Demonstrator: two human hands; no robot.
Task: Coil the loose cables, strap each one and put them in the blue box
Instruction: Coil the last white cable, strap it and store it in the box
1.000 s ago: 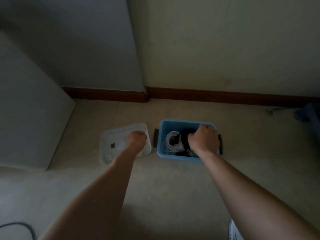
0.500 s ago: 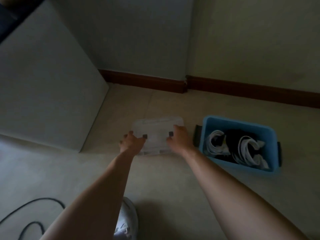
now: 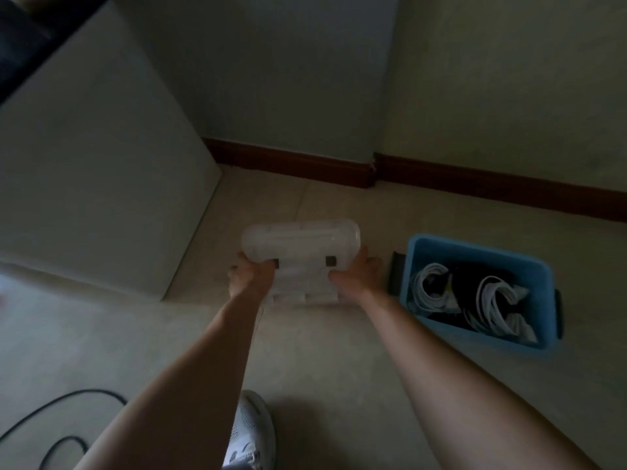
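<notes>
The blue box (image 3: 475, 254) stands on the floor at the right, with black latches on its short sides. Inside it lie white coiled cables (image 3: 431, 290) and a black coil (image 3: 475, 283) between them. A clear plastic lid (image 3: 302, 245) is tilted up off the floor to the left of the box. My left hand (image 3: 249, 278) grips the lid's left side and my right hand (image 3: 356, 276) grips its right side. A loose black cable (image 3: 51, 422) lies on the floor at the bottom left.
A pale cabinet side (image 3: 101, 184) stands at the left. Walls with a dark red skirting board (image 3: 475, 186) run behind the box. My white shoe (image 3: 252, 435) is on the floor at the bottom centre.
My right hand left the blue box and went to the lid. Both hands took hold of the lid and raised its near edge off the floor. The view swung left.
</notes>
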